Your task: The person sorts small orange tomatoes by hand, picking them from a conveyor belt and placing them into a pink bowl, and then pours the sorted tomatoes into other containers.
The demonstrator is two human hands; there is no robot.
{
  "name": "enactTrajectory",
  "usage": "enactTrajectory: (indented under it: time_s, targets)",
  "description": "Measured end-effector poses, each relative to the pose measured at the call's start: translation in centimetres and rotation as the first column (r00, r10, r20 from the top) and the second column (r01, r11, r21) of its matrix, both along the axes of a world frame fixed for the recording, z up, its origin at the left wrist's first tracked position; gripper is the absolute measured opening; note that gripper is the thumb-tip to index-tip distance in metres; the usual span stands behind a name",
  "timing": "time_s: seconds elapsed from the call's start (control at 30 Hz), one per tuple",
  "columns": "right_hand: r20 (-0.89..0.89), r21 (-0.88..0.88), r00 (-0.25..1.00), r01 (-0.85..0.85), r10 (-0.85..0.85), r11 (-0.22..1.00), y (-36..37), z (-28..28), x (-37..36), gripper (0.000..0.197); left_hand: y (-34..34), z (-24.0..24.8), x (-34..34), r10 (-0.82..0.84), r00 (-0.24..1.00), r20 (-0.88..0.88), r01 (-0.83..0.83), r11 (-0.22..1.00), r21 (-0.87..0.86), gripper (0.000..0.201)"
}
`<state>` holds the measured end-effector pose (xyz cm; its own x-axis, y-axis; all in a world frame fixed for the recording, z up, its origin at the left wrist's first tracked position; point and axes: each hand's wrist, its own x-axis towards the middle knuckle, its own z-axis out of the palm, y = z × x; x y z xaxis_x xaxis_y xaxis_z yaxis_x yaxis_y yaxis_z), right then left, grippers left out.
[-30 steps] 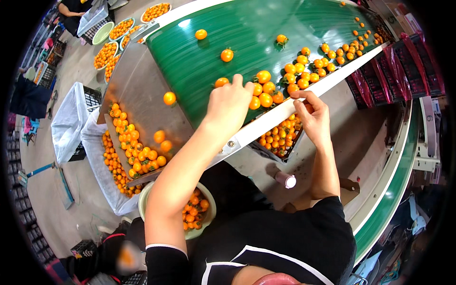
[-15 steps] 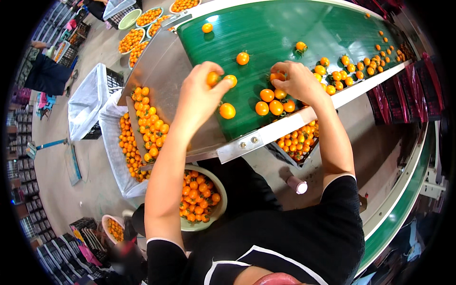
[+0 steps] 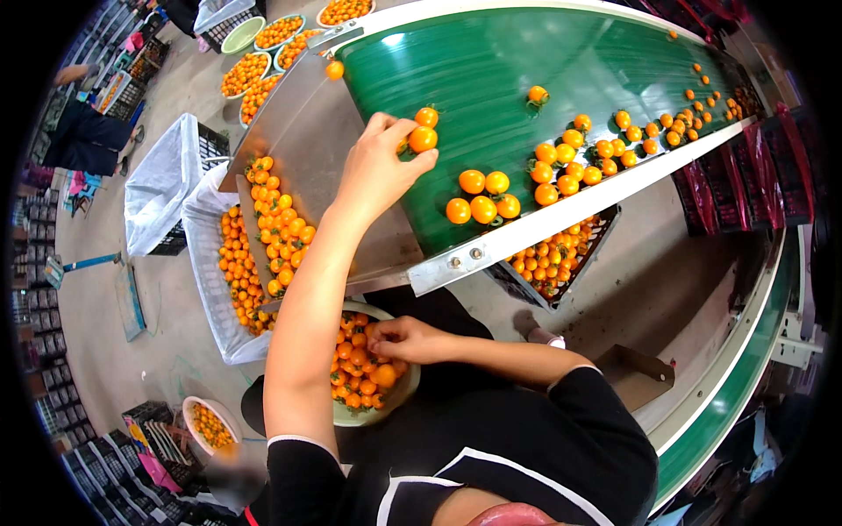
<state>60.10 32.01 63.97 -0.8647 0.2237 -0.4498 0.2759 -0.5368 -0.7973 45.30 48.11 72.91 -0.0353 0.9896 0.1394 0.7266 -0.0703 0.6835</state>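
Over the near end of the green conveyor belt (image 3: 491, 88), my left hand (image 3: 375, 167) curls its fingers round an orange cherry tomato (image 3: 423, 138). A second tomato (image 3: 426, 117) lies against it, and part of another shows behind the fingers. My right hand (image 3: 410, 340) is above a pale green bowl (image 3: 410, 386) heaped with orange tomatoes, its fingertips pressed together; whatever they hold is hidden. Just below them one tomato (image 3: 384, 376) looks slightly larger than the rest. Several tomatoes (image 3: 483, 209) sit clustered near the belt's white side rail (image 3: 561, 219).
Left of the belt, a metal chute (image 3: 307, 123) leads to a lined crate (image 3: 206, 289) with tomatoes. Under the rail stands a black crate (image 3: 589, 267) of tomatoes. A cardboard box (image 3: 633, 375) lies at right. Tomato-filled basins (image 3: 246, 74) stand at far left.
My right hand has left the belt and come down to the bowl. The left hand has risen slightly, tomatoes by its fingers. One tomato has moved from the belt onto the chute's edge.
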Motion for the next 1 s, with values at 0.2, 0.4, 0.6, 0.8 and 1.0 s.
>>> enactTrajectory:
  time_s: [0.2,0.4,0.6,0.8,1.0]
  targets:
    - [0.099,0.907,0.973,-0.174,0.208,0.384,-4.1,-3.7,-1.4,0.034,3.3,-1.3,0.6,-0.022,0.985,-0.170,0.017,0.999,-0.030,0.040]
    - [-0.035,0.990,0.963,-0.002,0.268,0.138,-4.8,-4.0,0.3,0.050,-1.2,-0.1,-1.5,0.035,0.987,0.157,-0.055,0.991,0.124,0.031]
    - [-0.288,0.945,0.938,0.245,0.192,0.217,0.8,4.0,3.9,0.036,-15.9,2.0,-6.0,0.142,0.920,0.365,-0.154,0.988,0.005,0.024]
    - [-0.275,0.961,0.936,0.261,-0.219,-0.092,9.4,10.8,6.7,0.030,-30.1,-1.0,-5.9,0.194,0.981,0.026,-0.157,0.858,-0.489,0.032]
    - [0.028,0.971,0.964,-0.089,-0.264,-0.222,18.1,9.9,0.9,0.029,-30.2,-1.4,-4.4,0.004,0.990,-0.140,-0.091,0.778,-0.621,0.044]
